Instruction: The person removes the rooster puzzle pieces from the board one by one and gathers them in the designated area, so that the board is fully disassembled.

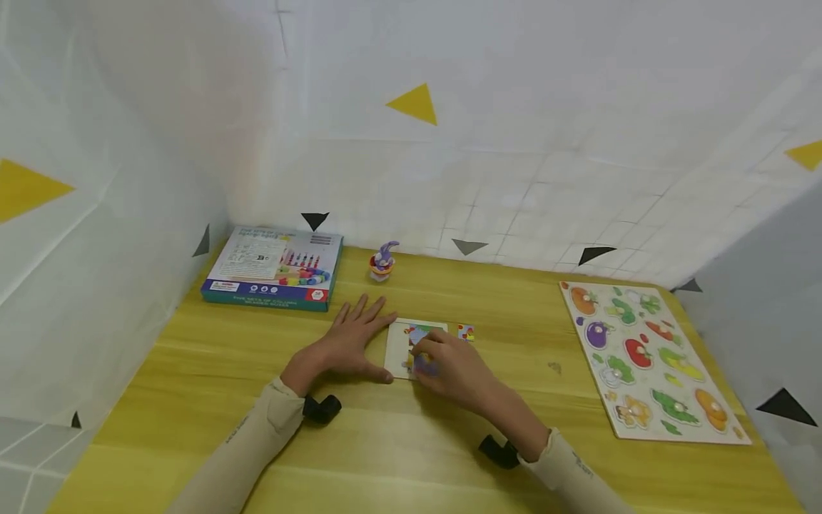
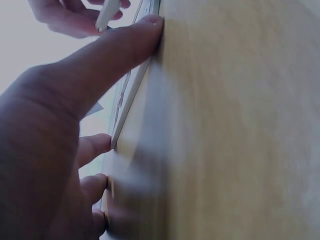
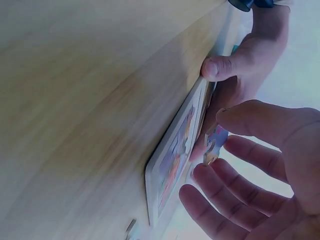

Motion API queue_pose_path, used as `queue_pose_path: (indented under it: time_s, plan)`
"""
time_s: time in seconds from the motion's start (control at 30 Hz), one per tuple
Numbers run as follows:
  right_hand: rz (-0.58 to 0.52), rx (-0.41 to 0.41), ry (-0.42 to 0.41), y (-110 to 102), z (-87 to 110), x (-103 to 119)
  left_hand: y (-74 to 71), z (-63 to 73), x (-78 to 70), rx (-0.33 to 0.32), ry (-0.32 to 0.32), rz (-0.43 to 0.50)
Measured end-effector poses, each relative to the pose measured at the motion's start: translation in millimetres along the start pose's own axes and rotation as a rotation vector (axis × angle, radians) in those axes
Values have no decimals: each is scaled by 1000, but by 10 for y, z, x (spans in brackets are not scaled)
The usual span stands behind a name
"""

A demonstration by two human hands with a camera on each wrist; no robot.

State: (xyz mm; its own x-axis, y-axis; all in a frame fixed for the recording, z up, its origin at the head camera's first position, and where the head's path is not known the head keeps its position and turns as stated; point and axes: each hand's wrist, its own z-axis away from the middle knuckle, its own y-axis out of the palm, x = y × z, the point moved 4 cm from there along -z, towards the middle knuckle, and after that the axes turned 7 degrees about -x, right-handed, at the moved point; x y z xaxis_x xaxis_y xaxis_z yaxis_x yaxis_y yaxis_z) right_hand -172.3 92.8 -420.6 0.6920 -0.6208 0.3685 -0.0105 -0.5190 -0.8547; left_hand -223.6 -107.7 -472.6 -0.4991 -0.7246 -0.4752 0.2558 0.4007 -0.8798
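Right hand [image 1: 457, 368] pinches a puzzle piece [image 3: 217, 138] above the tray [image 1: 396, 351]
Left hand [image 1: 348, 345], fingers spread, touches the tray's left edge; a loose tile [image 1: 465, 333] lies just right of it.

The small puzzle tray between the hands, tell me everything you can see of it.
The puzzle tray is thin, pale and wooden-looking, with a raised rim, lying flat on the table. Colourful pieces cover part; in the head view, a bare strip shows on its left. The left hand touches its edge with thumb and finger; the right hand, pinching a piece above it, hides some of it.
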Motion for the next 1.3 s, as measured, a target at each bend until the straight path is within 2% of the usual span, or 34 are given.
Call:
queue_pose_path:
  time_s: [0.3,0.57,0.77,1.3]
  plan:
    - [-12,-73,9,-137,217,-51,18,-6,9,15,-20,-9]
    - [37,-71,50,-220,361,-38,34,6,35,16,-28,0]
    - [49,-96,48,-274,437,-47,35,3,23,17,-27,4]
    - [107,-93,109,-346,554,-201,23,-4,19,33,-35,7]
